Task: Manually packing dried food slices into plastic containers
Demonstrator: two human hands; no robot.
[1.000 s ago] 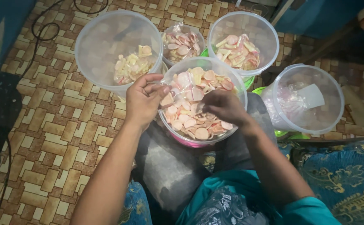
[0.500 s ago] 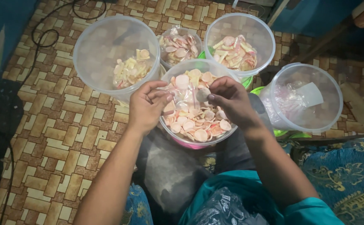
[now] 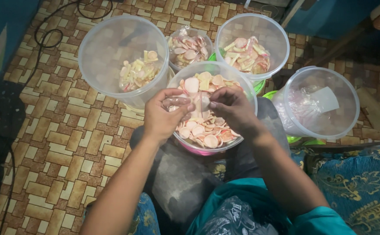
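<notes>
**Both hands meet over a tub of pink and cream crackers**

Right over the central tub (image 3: 185, 141), which sits against the person's knees, the two hands come together. That clear round tub, with a pink band low on its wall, holds flat round raw crackers (image 3: 203, 130) in pink, cream and white. The left hand (image 3: 166, 115) is closed, thumb and fingertips pinching a small clear plastic bag (image 3: 200, 103) above the crackers. The right hand (image 3: 231, 109) is closed too, its fingertips gripping the same bag from the other side, so the hands nearly touch.

Left of the central tub and just behind it stands a large clear bucket (image 3: 98, 74), with a shallow heap of pale yellow and cream pieces (image 3: 137, 72) at its bottom. Directly behind the central tub sits a smaller open bag of pink and white rounds (image 3: 189, 45). Behind and to the right of it is another clear bucket (image 3: 277, 52) with mixed pink, cream and yellow pieces. Well to the right of the central tub, a fourth bucket (image 3: 351, 109) holds crumpled clear plastic and a white scoop-like shape, hard to make out through the cloudy wall.

Whether the pinched bag holds anything cannot be told; fingers cover most of it. Green rims show beneath the two right-hand buckets, mostly hidden.
</notes>
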